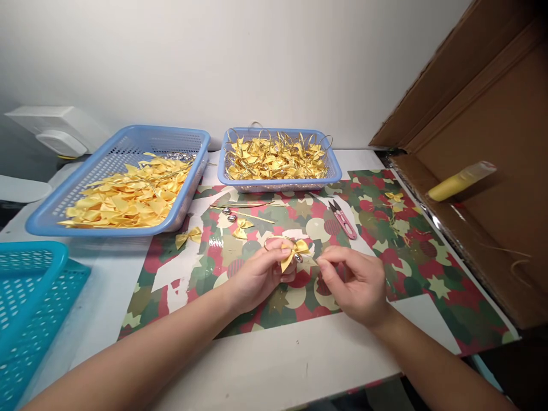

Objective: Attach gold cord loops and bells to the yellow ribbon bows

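My left hand pinches a yellow ribbon bow with a small silver bell and a loop of gold cord on it. My right hand is closed in a pinch just right of the bow, gripping what looks like the thin end of the gold cord. Both hands hover over a red, green and cream patterned sheet on the white table. Two loose bows, small silver bells and gold cord pieces lie on the sheet beyond my hands.
A blue basket of plain yellow bows stands at the back left; a smaller blue basket holds bows with gold loops. Pink thread snips lie on the sheet. A teal basket sits at the left edge, a cardboard box at right.
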Motion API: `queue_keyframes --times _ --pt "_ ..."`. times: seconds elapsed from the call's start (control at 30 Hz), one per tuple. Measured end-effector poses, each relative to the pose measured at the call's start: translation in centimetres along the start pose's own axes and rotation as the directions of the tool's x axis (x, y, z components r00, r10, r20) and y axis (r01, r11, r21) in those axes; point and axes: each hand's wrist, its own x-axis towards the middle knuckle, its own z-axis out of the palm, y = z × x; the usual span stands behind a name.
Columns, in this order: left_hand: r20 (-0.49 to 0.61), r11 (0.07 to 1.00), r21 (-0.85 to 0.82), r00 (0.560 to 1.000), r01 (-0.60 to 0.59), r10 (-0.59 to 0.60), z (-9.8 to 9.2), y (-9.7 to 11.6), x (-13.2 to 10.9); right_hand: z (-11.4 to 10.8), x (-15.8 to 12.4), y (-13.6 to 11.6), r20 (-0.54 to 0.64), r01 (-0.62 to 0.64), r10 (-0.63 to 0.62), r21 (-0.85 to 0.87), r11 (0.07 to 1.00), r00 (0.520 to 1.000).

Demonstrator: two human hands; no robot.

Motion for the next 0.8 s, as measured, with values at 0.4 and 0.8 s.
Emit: queue_keyframes --times 0.4,0.8 --pt "-0.024 0.999 0.036 1.000 0.002 -0.002 0.23 0.03 0.02 -0.07 -0.27 -0.06 -0.004 -0.009 0.009 0.017 1.000 1.000" --pt "0.048 0.999 -0.025 0.999 0.020 -0.019 -0.10 -0.01 0.02 -0.20 0.11 -0.14 0.068 0.013 -0.016 0.046 0.999 0.998"
